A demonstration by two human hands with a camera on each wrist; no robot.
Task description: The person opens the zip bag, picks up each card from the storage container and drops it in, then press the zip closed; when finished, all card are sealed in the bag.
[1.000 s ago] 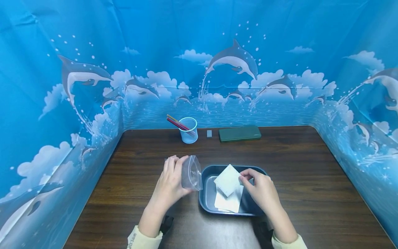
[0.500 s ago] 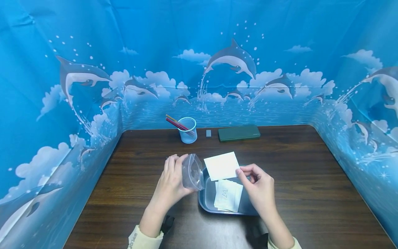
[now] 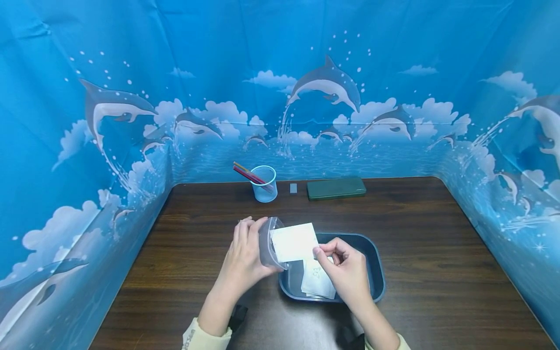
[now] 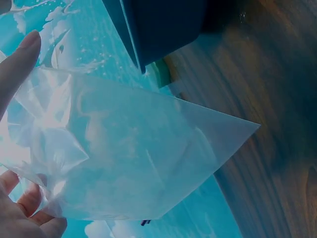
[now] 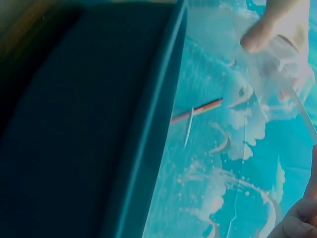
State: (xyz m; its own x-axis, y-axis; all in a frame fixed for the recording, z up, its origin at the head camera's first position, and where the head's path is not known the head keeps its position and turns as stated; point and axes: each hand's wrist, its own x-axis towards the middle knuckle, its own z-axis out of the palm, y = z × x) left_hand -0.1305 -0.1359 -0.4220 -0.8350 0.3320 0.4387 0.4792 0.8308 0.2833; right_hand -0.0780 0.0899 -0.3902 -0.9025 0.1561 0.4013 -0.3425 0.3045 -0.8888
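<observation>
— Two hands are at work above the dark wooden surface [image 3: 437, 253]. What does each one grip?

— The left hand [image 3: 245, 257] has its fingers [image 3: 243, 232] curled round a clear plastic bag [image 3: 268, 243], thumb on the near side, holding it upright with its mouth turned toward the other hand. In the left wrist view the bag [image 4: 133, 158] fills the frame, pinched between a fingertip above and the palm below.

— And the right?

— The right hand [image 3: 345, 270] pinches one corner of a white square sheet [image 3: 294, 241] between thumb and forefinger — the remaining fingers are loosely bent behind it. The sheet's far edge sits at the bag's mouth; whether it is already inside I cannot tell.

— Where does all this sit?

— Just over the left end of a dark blue tray [image 3: 377, 272], which holds more white sheets [image 3: 318, 282]. At the back of the surface stand a pale blue cup [image 3: 265, 184] with coloured sticks, a small grey block [image 3: 293, 187] and a flat green case [image 3: 336, 188].
</observation>
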